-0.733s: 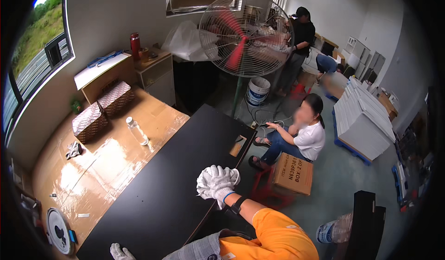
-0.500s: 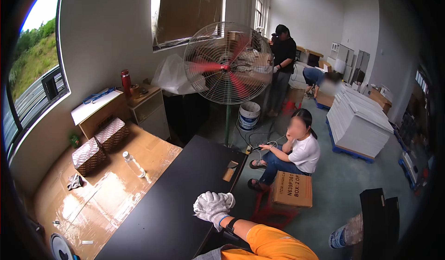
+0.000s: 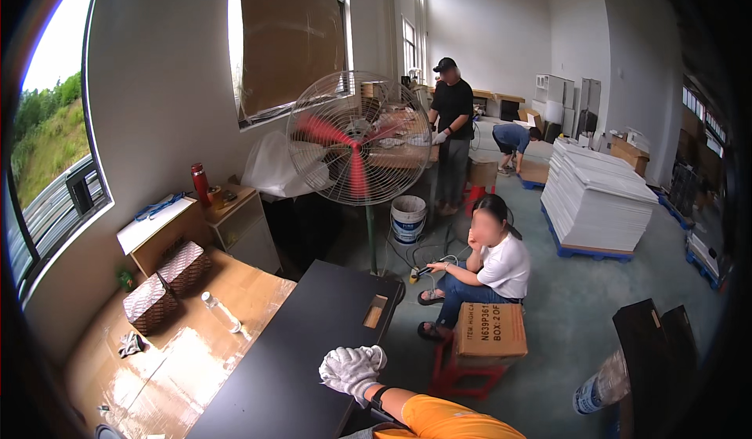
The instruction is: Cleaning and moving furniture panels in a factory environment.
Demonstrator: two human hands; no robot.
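White-gloved right hand (image 3: pixel 356 372) is clutching a wadded white cloth (image 3: pixel 330 371) over the flat black rectangular panel (image 3: pixel 276 362) — panel's long axis is running away, rightward, past the grip.

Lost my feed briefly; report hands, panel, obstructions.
Right hand gloved, apparently gripping white cloth; left hand out of view. Black panel lying flat, cutout near far end. Clear bottle off the panel, to its left.

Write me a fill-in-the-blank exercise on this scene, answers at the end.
1. The gloved hand over the black panel is the wearer's ____ one.
2. The sleeve on that arm is coloured ____.
3. In the picture, the clear bottle is to the ____ of the panel.
4. Inside the fan, the blades are coloured ____.

Missing words: right; orange; left; red.
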